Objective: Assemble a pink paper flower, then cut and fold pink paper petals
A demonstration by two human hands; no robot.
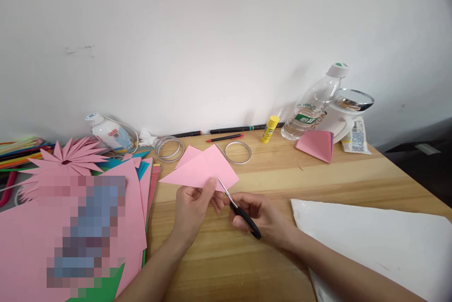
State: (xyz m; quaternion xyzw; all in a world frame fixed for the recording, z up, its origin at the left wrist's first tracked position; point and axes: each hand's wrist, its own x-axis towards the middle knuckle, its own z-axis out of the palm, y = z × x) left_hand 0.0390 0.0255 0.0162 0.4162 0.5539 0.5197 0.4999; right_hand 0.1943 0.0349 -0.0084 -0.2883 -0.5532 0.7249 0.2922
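Note:
My left hand [193, 207] pinches the lower edge of a folded pink paper [203, 167], thumb on top and fingers beneath. The paper has a long point to the left and a shorter corner to the right. In my right hand [259, 215] is a pair of scissors [243, 219] with black handles, their metal blades at the paper's lower edge just right of my left thumb. Whether the blades are parted is hard to make out. Behind the held sheet, another pink paper piece [188, 155] lies on the wooden table [219, 264].
Pink paper sheets [134, 208] and a pleated pink paper star [67, 160] lie at left. Along the wall are silver rings [238, 152], a pen [226, 137], a yellow glue stick [270, 129] and a water bottle [310, 106]. At right is a white board [374, 245].

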